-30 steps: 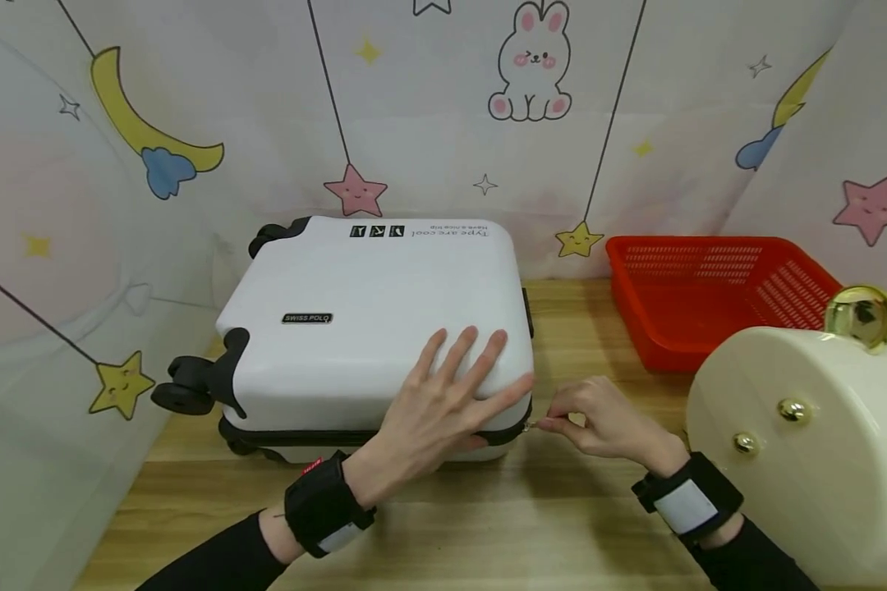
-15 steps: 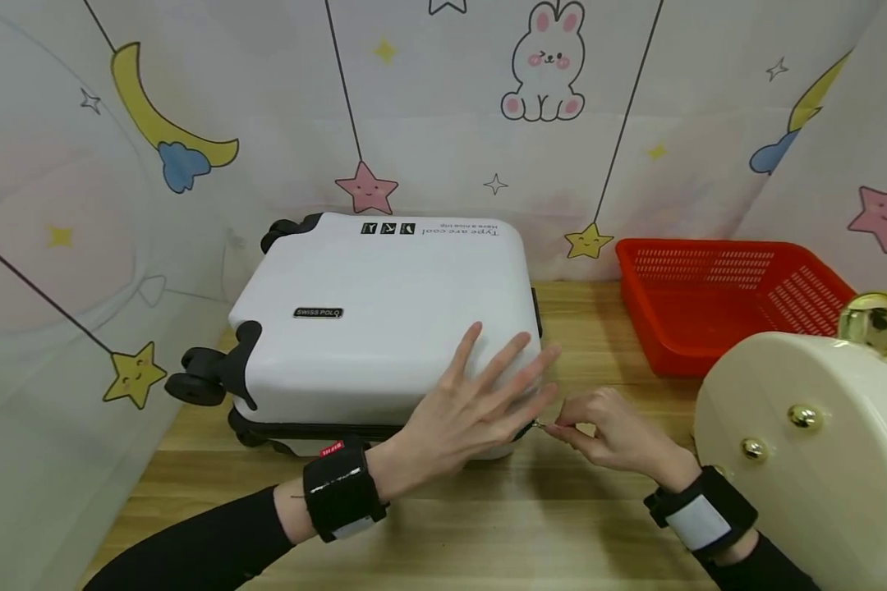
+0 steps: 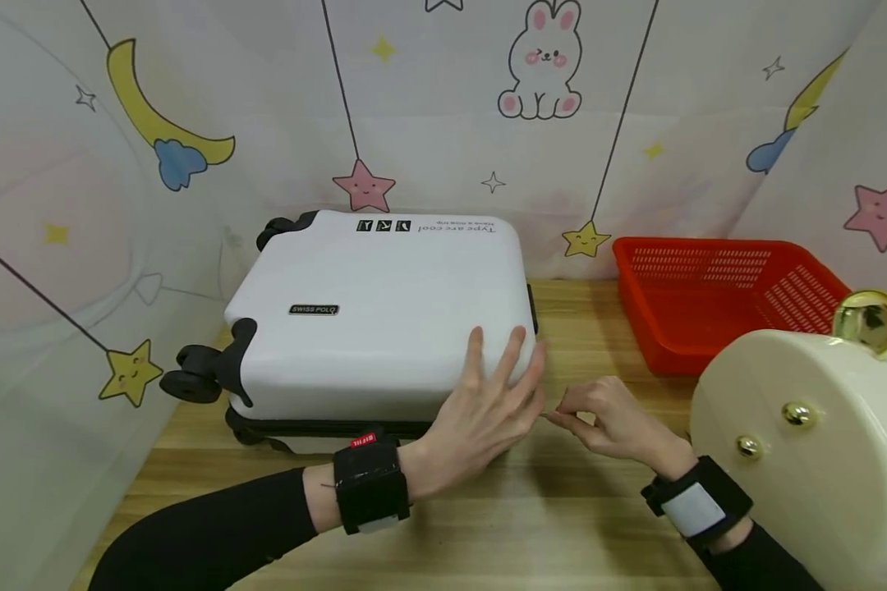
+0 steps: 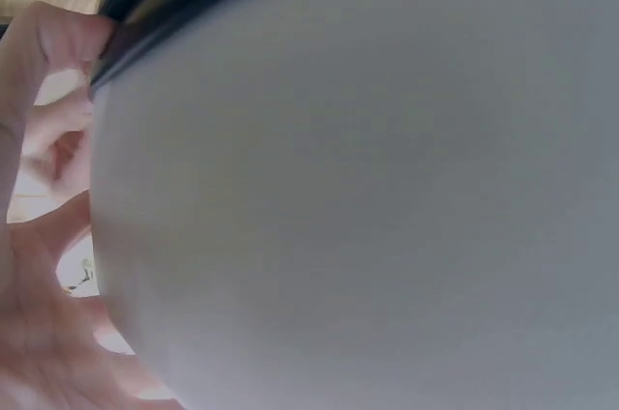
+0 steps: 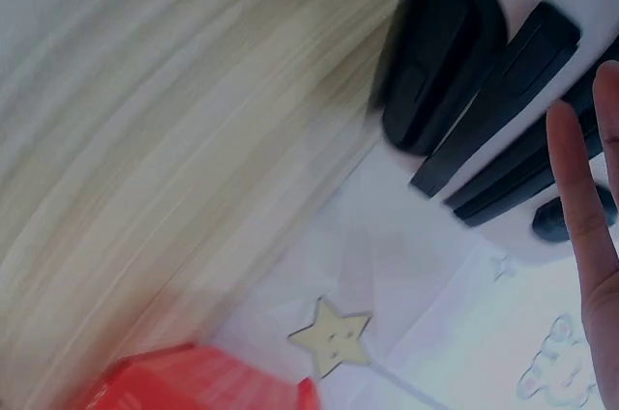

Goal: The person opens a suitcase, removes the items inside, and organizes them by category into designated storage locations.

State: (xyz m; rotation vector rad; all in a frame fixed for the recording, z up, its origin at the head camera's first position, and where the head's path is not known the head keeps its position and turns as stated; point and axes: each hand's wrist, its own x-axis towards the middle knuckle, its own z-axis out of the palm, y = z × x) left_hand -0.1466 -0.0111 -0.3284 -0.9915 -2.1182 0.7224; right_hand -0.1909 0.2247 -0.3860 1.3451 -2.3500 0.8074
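Observation:
A white hard-shell suitcase (image 3: 384,312) lies flat on the wooden table, with a dark zip band along its side. My left hand (image 3: 480,419) rests on its front right corner, fingers spread over the shell. In the left wrist view the thumb (image 4: 73,35) touches the dark zip band (image 4: 193,9), and the white shell fills most of the picture. Just right of that corner, my right hand (image 3: 613,423) pinches a small metal zipper pull (image 3: 544,414) between thumb and forefinger. The right wrist view shows the suitcase's black handle parts (image 5: 450,52) and straight fingers (image 5: 580,207) beside them.
A red plastic basket (image 3: 658,345) stands at the back right. In front of it, a cream rounded container (image 3: 776,484) with gold knobs sits close to my right wrist. Black wheels (image 3: 192,373) stick out from the suitcase's left side. A printed cloth (image 3: 429,107) hangs behind.
My left hand has slid right and down toward the suitcase's corner, its fingers drawing closer together. The right hand keeps its pinch on the zipper pull at nearly the same spot.

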